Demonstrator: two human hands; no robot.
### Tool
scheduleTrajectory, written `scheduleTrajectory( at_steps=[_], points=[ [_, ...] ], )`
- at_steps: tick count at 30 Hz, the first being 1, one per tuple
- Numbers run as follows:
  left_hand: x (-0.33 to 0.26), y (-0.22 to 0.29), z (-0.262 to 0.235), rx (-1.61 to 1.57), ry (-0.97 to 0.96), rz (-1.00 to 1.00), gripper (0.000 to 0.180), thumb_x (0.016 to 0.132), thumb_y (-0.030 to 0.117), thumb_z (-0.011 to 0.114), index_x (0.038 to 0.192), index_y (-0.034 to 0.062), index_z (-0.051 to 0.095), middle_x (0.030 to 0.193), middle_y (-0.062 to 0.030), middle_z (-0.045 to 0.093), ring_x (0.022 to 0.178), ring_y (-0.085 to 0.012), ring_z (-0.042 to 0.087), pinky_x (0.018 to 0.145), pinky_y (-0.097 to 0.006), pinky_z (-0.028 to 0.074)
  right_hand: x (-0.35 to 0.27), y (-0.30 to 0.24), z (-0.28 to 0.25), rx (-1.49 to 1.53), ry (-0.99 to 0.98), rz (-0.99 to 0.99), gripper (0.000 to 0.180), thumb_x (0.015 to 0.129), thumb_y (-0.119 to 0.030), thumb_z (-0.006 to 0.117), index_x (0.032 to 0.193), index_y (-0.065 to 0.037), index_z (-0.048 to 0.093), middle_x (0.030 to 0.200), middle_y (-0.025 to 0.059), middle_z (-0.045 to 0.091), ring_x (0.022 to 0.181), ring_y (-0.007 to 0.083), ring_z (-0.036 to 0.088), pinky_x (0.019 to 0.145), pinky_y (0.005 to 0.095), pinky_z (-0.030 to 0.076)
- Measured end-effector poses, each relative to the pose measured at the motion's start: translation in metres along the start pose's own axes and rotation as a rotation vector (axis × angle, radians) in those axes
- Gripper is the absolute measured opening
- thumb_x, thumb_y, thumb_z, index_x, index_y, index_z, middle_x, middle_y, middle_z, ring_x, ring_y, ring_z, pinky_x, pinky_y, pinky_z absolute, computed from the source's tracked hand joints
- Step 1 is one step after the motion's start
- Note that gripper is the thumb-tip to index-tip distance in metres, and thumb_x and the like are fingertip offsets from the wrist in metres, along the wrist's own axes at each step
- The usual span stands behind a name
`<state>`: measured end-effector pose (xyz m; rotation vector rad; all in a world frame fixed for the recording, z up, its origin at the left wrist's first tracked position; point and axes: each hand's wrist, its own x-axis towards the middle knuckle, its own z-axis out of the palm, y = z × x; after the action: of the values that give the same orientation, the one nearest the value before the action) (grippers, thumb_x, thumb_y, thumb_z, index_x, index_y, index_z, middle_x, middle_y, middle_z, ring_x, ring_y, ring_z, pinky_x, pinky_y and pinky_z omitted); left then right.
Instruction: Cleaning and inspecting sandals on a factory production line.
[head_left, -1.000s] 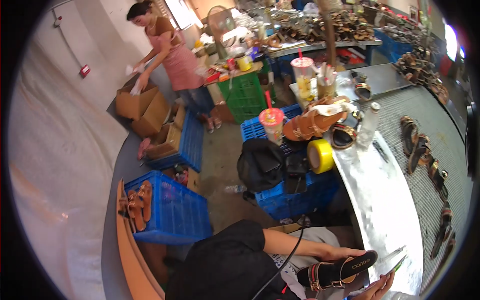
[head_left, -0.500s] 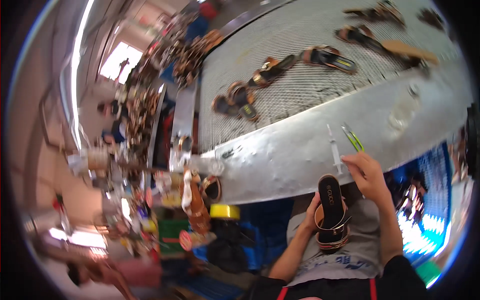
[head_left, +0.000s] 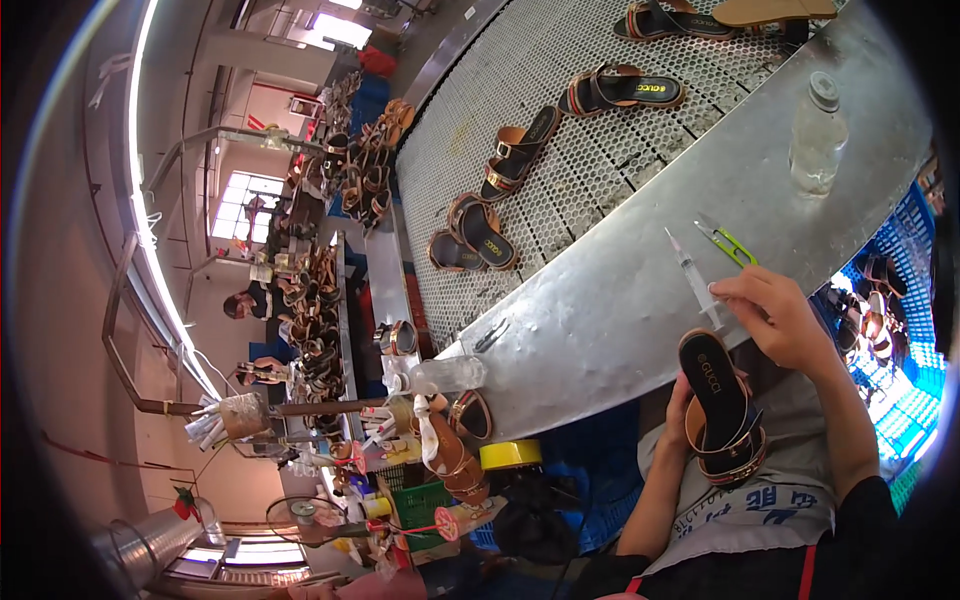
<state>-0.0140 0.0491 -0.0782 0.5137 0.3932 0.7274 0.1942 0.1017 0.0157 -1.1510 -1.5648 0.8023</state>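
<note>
Here, a smooth metal ledge (head_left: pixel 580 335) is running diagonally along a mesh-topped surface (head_left: pixel 575 195), whose holes are showing between the scattered sandals (head_left: pixel 515 155). One tan sole (head_left: pixel 770 11) is facing upward at the far end. Beyond, a long light tube (head_left: pixel 135 130) is glowing overhead, a window (head_left: pixel 245 205) is letting in daylight, and another person (head_left: pixel 262 300) is appearing behind crowded footwear (head_left: pixel 318 310).

On the ledge, a clear capped bottle (head_left: pixel 817 150) is standing upright; whether it is holding liquid I cannot tell. A blue basket (head_left: pixel 920 225) on the right is holding more footwear, partly lost in glare. Lower left, a pink-lidded cup (head_left: pixel 450 522) is sitting near a yellow tape roll (head_left: pixel 510 455) and a black bag (head_left: pixel 535 525).

The left hand (head_left: pixel 678 408) is gripping a black sandal (head_left: pixel 718 400) by its side, above the lap and just below the ledge. The right hand (head_left: pixel 772 318) is curling narrowly, fingertips close together by the plunger end of a syringe (head_left: pixel 690 272); whether it is gripping that, I cannot tell. Green-handled snips (head_left: pixel 735 245) are lying beside the syringe.
</note>
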Motion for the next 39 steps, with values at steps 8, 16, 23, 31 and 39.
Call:
scheduleTrajectory(
  at_steps=[8, 16, 23, 31, 39],
  points=[
    [0.002, -0.002, 0.003, -0.131, -0.054, -0.07, 0.092, 0.095, 0.072, 0.033, 0.138, -0.0091, 0.045, 0.123, -0.0225, 0.062, 0.114, -0.0296, 0.063, 0.101, -0.04, 0.049, 0.002, 0.005, -0.002, -0.044, -0.025, 0.008, 0.022, 0.088, 0.003, 0.061, 0.109, -0.003, 0.066, 0.081, 0.0113, 0.058, 0.071, 0.0249, 0.057, 0.063, 0.0327, 0.044],
    [0.007, 0.006, 0.005, -0.121, 0.068, -0.043, 0.09, 0.096, 0.068, 0.03, 0.133, -0.0123, 0.048, 0.119, -0.0311, 0.063, 0.108, -0.0342, 0.065, 0.097, -0.041, 0.051, 0.01, 0.011, 0.0, 0.038, -0.05, 0.174, 0.029, 0.093, -0.003, 0.059, 0.121, -0.004, 0.065, 0.11, 0.0126, 0.068, 0.097, 0.0202, 0.064, 0.082, 0.0285, 0.049],
    [-0.002, -0.004, -0.005, -0.15, 0.03, 0.037, 0.066, 0.105, 0.047, 0.029, 0.144, -0.004, 0.043, 0.14, -0.0199, 0.054, 0.129, -0.0289, 0.054, 0.112, -0.04, 0.039, -0.021, -0.004, 0.004, -0.06, -0.17, 0.071, 0.032, 0.092, -0.001, 0.059, 0.124, -0.004, 0.065, 0.089, 0.0088, 0.059, 0.08, 0.0184, 0.058, 0.071, 0.0285, 0.045],
    [0.0, -0.004, 0.004, -0.211, 0.031, 0.05, 0.056, 0.104, 0.036, 0.032, 0.142, -0.0023, 0.048, 0.138, -0.0175, 0.057, 0.127, -0.027, 0.056, 0.111, -0.04, 0.041, -0.027, -0.03, 0.01, -0.202, -0.291, 0.044, 0.04, 0.091, 0.003, 0.059, 0.129, -0.008, 0.063, 0.086, 0.0109, 0.059, 0.07, 0.0201, 0.058, 0.063, 0.0286, 0.045],
    [0.0, -0.025, 0.017, -0.263, 0.216, 0.016, 0.05, 0.105, 0.038, 0.032, 0.134, 0.0033, 0.055, 0.127, -0.0119, 0.064, 0.112, -0.0196, 0.064, 0.1, -0.035, 0.05, -0.012, -0.043, 0.016, -0.36, -0.501, -0.111, 0.016, 0.084, 0.002, 0.068, 0.099, -0.004, 0.069, 0.086, 0.011, 0.062, 0.077, 0.0269, 0.069, 0.066, 0.0326, 0.052]
  ],
)
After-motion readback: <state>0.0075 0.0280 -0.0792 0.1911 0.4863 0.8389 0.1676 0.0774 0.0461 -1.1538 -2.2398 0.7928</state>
